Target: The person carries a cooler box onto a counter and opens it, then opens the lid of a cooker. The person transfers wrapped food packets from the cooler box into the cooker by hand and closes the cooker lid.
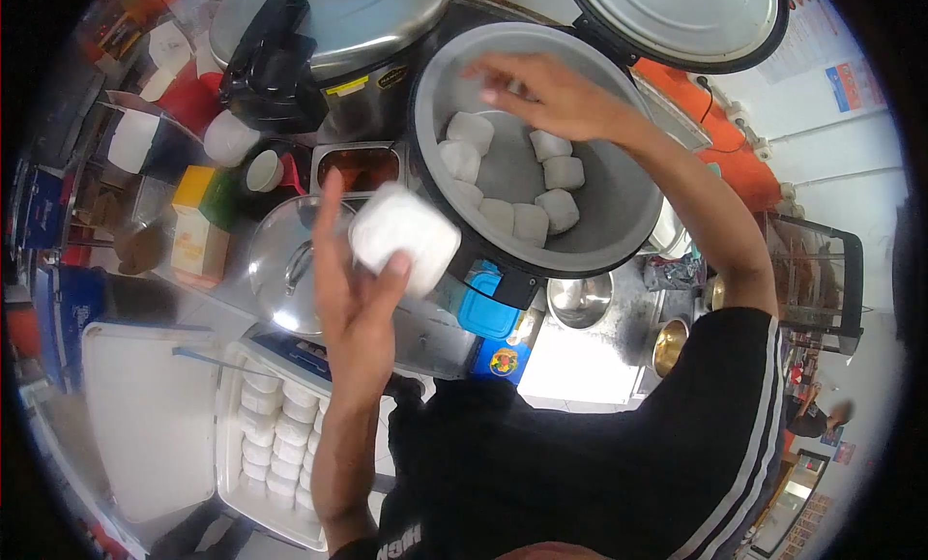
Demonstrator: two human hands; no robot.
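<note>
A white wrapped packet (404, 239) rests in my left hand (360, 289), thumb on its near edge, in front of the big pot. My right hand (546, 94) is over the inside of the large round grey pot (619, 207), its fingers apart, slightly blurred and holding nothing. Several similar white packets (564, 173) stand in a curve along the pot's inner wall, on both sides and at the near end. At the lower left, an open white cool box (228, 444) holds rows of the same packets.
Left of the pot are a closed cooker (372, 33), a metal tray of red sauce (360, 163), a glass lid (280, 265) and a yellow-green carton (201, 221). A blue container (488, 309) and steel bowl (580, 299) sit below it. Another person (812, 415) is far right.
</note>
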